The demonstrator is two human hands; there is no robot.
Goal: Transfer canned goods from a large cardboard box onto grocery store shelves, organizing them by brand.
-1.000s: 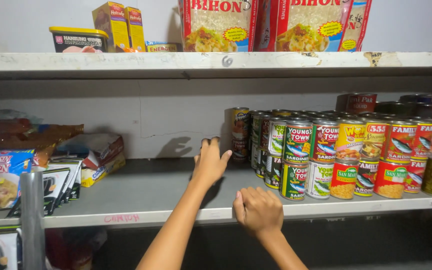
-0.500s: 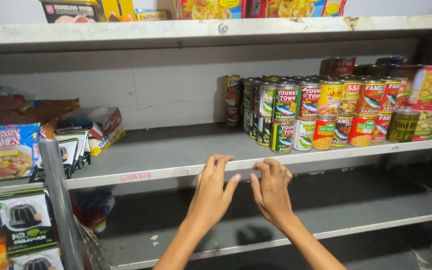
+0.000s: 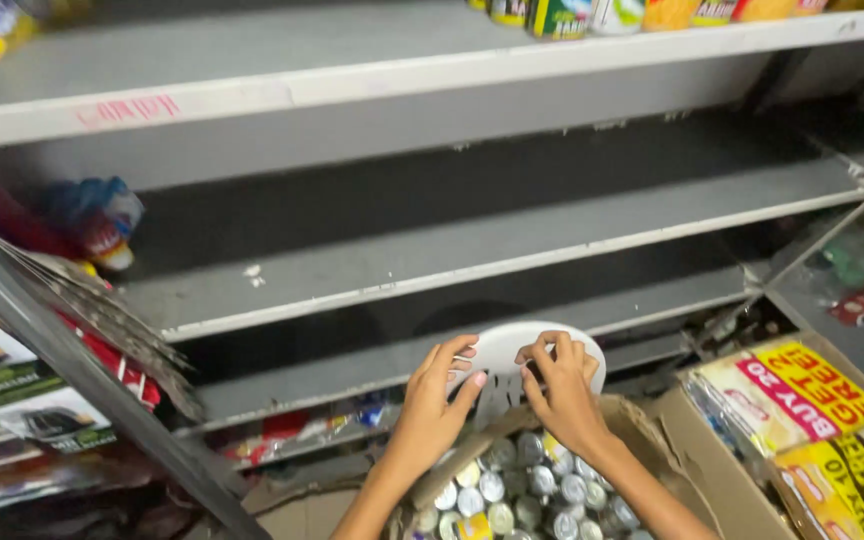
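Both hands down at the open cardboard box [image 3: 642, 425] of cans [image 3: 512, 490], below the grey shelves [image 3: 472, 255]. Left hand [image 3: 432, 405] and right hand [image 3: 557, 385], fingers curled, grip a flat white round disc [image 3: 507, 350], slotted at its lower edge, held just above the cans.

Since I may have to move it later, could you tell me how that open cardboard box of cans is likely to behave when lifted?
The cardboard box is packed with metal cans, so it is probably heavy for its size. Its flaps stand open, so the walls may flex or sag. If tipped, the round cans would likely shift or roll out.
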